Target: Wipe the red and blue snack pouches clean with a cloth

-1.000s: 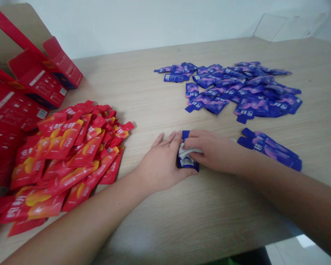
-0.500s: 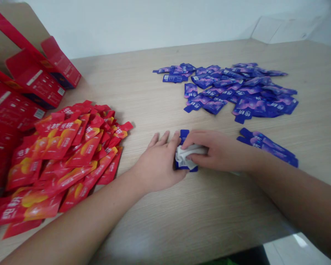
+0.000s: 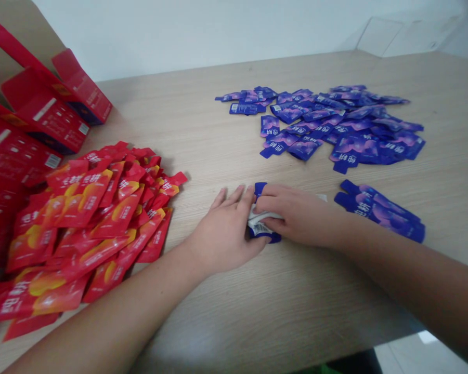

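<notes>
Blue sachet (image 3: 265,238) points forward under right hand (image 3: 296,215).

The right hand (image 3: 298,215) pinches a blue sachet (image 3: 265,236) with a crumpled white, barcoded side, while the left hand (image 3: 222,231) lies spread on the wood-grain table (image 3: 288,317), its fingers against the sachet. A heap of red sachets (image 3: 93,218) lies to the left beside flattened red cartons (image 3: 39,114). Loose blue sachets (image 3: 335,124) spread ahead, and an overlapping row of blue sachets (image 3: 378,210) lies to the right.
</notes>
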Demonstrator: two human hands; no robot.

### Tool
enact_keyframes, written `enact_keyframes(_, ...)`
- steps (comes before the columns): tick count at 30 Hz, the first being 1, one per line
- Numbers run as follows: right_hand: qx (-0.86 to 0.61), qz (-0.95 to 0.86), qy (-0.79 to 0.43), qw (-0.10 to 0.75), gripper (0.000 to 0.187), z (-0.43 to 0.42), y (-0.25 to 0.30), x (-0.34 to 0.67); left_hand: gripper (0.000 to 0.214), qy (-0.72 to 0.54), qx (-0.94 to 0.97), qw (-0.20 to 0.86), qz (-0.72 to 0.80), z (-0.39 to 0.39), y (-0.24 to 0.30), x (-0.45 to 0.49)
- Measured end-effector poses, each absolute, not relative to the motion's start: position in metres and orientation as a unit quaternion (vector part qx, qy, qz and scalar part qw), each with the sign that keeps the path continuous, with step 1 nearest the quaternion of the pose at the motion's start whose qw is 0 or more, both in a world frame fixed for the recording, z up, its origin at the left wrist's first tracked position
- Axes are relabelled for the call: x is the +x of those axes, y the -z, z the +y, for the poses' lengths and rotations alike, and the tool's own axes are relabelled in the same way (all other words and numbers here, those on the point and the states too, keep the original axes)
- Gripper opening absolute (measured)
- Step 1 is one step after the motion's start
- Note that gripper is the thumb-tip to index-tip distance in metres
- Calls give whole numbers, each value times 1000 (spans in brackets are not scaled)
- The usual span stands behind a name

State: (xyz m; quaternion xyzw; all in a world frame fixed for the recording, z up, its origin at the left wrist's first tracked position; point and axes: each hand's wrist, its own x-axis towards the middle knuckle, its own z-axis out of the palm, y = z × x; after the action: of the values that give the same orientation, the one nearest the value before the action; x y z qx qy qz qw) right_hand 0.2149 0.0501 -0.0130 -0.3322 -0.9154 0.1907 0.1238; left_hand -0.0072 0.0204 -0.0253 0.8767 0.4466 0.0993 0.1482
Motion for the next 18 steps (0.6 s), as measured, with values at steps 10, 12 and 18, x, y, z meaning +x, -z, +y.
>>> enact_keyframes(10, -426, -888, -76, 153, 17, 74, 26, 230, 99, -96, 875, 140, 454, 22, 26, -7)
enact_keyframes(12, -436, -875, -89, 191, 20, 73, 23, 233, 98, -95, 873, 141, 457, 21, 25, -8)
enact_keyframes(18, -374, -879, -247, 165, 22, 48, -1, 229, 93, -94, 871, 148, 458, 22, 25, -8)
